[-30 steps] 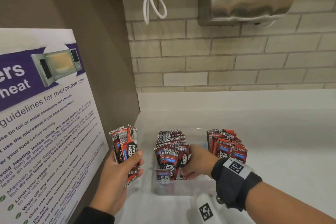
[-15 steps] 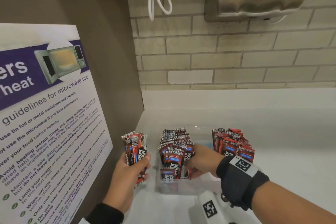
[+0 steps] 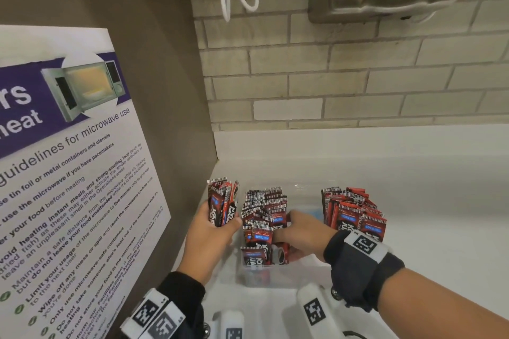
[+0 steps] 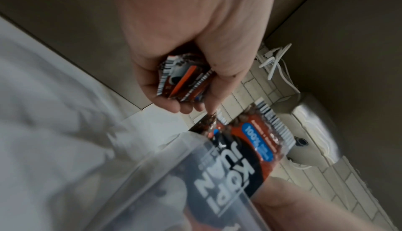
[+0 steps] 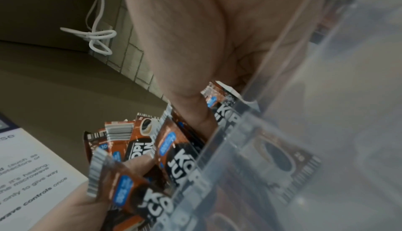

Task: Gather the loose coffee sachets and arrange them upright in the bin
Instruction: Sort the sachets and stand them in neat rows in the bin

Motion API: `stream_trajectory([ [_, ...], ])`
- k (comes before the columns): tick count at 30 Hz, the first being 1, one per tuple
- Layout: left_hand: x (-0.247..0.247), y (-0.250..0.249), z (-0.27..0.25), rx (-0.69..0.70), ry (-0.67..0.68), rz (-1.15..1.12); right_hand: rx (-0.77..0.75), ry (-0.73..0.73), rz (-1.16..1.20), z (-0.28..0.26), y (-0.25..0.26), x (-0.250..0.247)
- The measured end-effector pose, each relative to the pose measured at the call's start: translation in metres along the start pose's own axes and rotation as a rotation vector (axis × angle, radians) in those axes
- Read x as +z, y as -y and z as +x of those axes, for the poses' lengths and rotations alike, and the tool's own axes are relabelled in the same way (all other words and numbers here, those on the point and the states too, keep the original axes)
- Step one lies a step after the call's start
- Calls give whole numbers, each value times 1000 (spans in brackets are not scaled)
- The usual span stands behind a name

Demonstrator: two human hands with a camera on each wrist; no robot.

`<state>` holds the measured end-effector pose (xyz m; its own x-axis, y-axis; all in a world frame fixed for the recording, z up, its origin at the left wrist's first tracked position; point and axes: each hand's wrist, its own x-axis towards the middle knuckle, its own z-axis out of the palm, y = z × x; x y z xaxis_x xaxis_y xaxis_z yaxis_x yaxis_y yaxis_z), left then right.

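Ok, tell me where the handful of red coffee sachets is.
The handful of red coffee sachets is gripped upright in the left hand, just left of the clear plastic bin.

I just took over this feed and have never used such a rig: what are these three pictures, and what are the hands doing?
No machine here: a person's bare hands, with a camera on the head and one on each wrist. The head view looks down at a clear plastic bin on a white counter. The left hand grips a bundle of coffee sachets beside the bin. The right hand reaches among the upright sachets in the bin; its fingers are hidden. Another sachet row stands to the right. The wrist views show the same hands close up.
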<state>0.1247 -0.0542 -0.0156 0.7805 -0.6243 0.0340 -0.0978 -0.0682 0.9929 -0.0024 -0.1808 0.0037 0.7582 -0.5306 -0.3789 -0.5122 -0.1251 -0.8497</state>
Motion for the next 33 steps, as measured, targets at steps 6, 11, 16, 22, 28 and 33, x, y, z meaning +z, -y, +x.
stream_trajectory([
  [6,3,0,1,21,2,14,-4,23,63,4,-4,0],
  [11,7,-2,3,43,7,43,-28,22,60,5,-5,1],
  [16,5,0,2,12,9,9,-53,8,-72,6,-8,-3],
  [22,-3,4,-7,-9,24,-78,-132,-8,-129,13,-14,-4],
  [28,-11,10,-17,-66,-3,-158,-117,27,-184,13,-19,-3],
  [33,-15,20,-22,-143,49,-185,-143,-74,-207,22,-23,-1],
])
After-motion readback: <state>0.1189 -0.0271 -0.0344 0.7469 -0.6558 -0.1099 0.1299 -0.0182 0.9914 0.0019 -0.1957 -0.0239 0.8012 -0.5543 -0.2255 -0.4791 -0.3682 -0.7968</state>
